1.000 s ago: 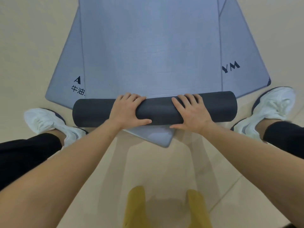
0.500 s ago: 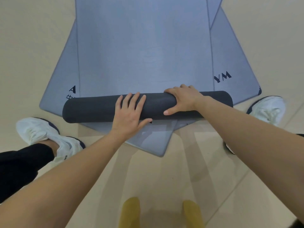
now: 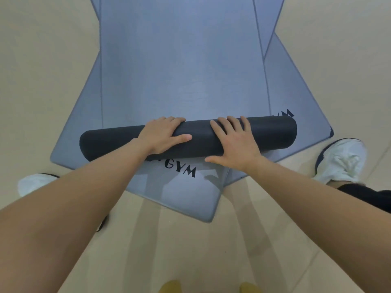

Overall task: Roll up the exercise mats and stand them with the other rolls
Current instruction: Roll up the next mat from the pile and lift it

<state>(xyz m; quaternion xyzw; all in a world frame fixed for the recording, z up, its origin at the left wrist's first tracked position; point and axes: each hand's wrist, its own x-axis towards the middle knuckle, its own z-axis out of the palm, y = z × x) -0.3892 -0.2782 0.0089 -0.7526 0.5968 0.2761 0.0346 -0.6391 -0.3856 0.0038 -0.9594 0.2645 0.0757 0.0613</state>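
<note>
A dark grey foam roll (image 3: 105, 142) of a blue-grey exercise mat (image 3: 179, 70) lies on overlapping mats (image 3: 186, 197) on the floor (image 3: 42, 60) — left hand (image 3: 163, 134) curled over it, right hand (image 3: 234, 144) pressing flat — uneven pushing could skew it into a cone.

Head view: one wide-angle camera, worn high, facing steeply down, close over floor (image 3: 317, 60) and mats (image 3: 179, 60).

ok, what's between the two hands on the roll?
Only the dark roll itself: a short bare stretch of it separates the left hand from the right hand. The hands don't touch each other. This shows in the head view.
</note>
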